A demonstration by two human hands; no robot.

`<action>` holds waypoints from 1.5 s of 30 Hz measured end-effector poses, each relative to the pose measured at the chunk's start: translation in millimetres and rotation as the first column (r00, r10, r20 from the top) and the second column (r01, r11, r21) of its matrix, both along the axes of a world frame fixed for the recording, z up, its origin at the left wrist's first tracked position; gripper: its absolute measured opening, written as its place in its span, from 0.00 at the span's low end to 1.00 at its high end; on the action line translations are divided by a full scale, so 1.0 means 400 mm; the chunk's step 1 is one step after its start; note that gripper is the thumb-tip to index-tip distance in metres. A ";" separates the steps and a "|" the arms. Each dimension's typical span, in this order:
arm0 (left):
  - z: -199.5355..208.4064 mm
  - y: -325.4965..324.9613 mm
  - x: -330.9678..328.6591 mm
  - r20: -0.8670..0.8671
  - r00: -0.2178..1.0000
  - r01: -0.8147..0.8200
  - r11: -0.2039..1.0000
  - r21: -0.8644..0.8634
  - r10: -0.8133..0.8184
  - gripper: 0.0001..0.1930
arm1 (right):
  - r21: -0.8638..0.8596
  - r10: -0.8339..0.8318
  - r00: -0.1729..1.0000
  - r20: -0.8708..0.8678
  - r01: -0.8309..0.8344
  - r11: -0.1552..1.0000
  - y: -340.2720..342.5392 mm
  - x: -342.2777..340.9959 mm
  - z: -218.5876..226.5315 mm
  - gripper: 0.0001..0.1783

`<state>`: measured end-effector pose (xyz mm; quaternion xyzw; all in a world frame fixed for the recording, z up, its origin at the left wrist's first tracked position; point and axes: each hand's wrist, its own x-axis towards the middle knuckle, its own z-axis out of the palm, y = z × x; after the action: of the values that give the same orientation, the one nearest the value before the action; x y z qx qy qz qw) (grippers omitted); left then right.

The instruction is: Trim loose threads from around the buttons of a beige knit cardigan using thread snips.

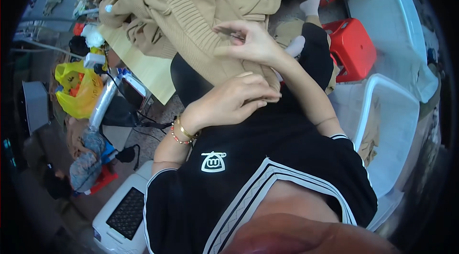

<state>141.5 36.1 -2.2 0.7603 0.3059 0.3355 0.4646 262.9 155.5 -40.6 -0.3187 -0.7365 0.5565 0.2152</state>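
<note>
A tan ribbed knit garment (pixel 189 22) spreads from the table down across my lap. My left hand (pixel 232 97) is closed on the garment's lower edge, pinching the cloth between thumb and fingers. Just above it, my right hand (pixel 253 43) is curled, thumb and fingertips against the ribbed band. A small dark metal thing (pixel 236 37) shows inside the curled right hand. Most of it is hidden by the fingers, so I cannot tell its kind.
The pale wooden table (pixel 160 84) lies beneath the garment. To the left are a yellow plastic bag (pixel 88 103) and a phone (pixel 134 86). A red stool (pixel 353 48) and a clear plastic bin (pixel 394 129) stand at right. Another person's foot (pixel 313 0) shows beyond.
</note>
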 end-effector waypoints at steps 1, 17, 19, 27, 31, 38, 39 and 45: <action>0.008 0.004 -0.008 0.039 0.999 0.013 1.000 -0.003 -0.013 0.17 | 0.016 0.028 0.999 0.026 -0.028 0.999 0.012 -0.003 -0.020 0.25; 0.008 0.119 -0.156 0.201 0.559 -0.760 0.400 0.512 0.804 0.16 | -0.305 -0.035 0.999 -0.039 0.022 0.952 -0.037 0.017 -0.020 0.12; 0.004 0.085 -0.131 0.286 0.472 -0.807 0.278 0.521 0.834 0.15 | -0.421 -0.027 0.989 -0.144 -0.037 0.906 -0.037 0.023 0.011 0.10; -0.003 0.067 0.040 0.119 0.785 -0.599 0.698 0.393 0.607 0.34 | -0.616 -0.382 0.598 -0.704 -0.247 0.748 0.035 0.094 0.159 0.12; 0.020 0.111 0.129 0.181 0.858 -0.506 0.733 0.454 0.481 0.29 | -0.680 -0.618 0.365 -0.696 -0.059 0.730 -0.027 0.195 0.227 0.22; 0.155 0.129 0.202 0.244 0.970 -0.069 0.953 0.295 -0.005 0.25 | -0.164 -0.147 0.183 -0.972 -0.082 0.983 -0.082 0.364 0.327 0.32; 0.169 0.126 0.212 0.231 0.972 -0.032 0.961 0.275 -0.034 0.24 | -0.027 -0.042 0.139 -0.989 0.107 0.994 -0.099 0.366 0.333 0.34; 0.106 0.106 0.173 0.128 0.991 -0.070 0.986 0.150 0.051 0.25 | -0.375 -0.380 0.096 -0.920 0.066 0.925 -0.035 0.527 0.259 0.34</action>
<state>210.7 78.7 40.4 0.7621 0.2727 0.4185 0.4120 473.8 141.5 63.2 -0.0067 -0.2817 0.6706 0.6862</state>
